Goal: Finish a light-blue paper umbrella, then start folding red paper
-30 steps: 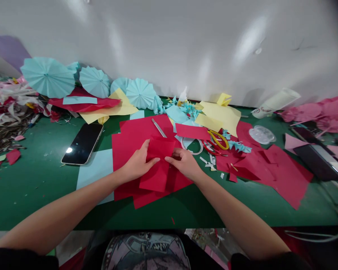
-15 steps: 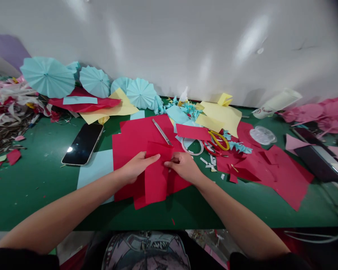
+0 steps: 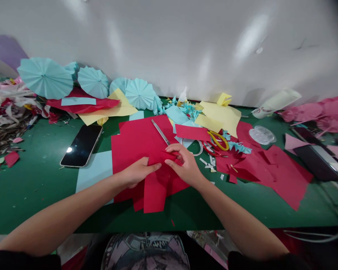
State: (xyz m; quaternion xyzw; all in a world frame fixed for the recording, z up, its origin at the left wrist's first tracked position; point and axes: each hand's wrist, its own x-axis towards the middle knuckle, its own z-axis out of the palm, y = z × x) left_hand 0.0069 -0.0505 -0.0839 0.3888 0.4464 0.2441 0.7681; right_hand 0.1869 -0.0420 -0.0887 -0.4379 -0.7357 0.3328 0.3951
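A strip of red paper [image 3: 154,191] is held above a stack of red sheets [image 3: 131,140]. My left hand [image 3: 139,170] grips its left side, thumb lying over the top face. At the strip's upper right, my right hand [image 3: 183,161] has thumb and fingers curled around the edge, and the paper's top looks bent over there. The fingers partly hide that corner. A slim metal craft knife [image 3: 160,132] rests on the red stack just beyond my right hand. Under the stack's left side lies a light blue sheet [image 3: 94,172].
Left of the stack lies a black phone [image 3: 81,145]. Scissors with a yellow handle [image 3: 218,140] and a white tape roll [image 3: 198,148] are right of the knife. Pleated blue paper rosettes [image 3: 140,93] lean on the wall. Red scraps [image 3: 270,168] spread to the right.
My right hand has moved slightly up, its fingers now reaching over the strip's top edge, which is bending. My left hand keeps its hold. The strip's lower end has shifted slightly toward me.
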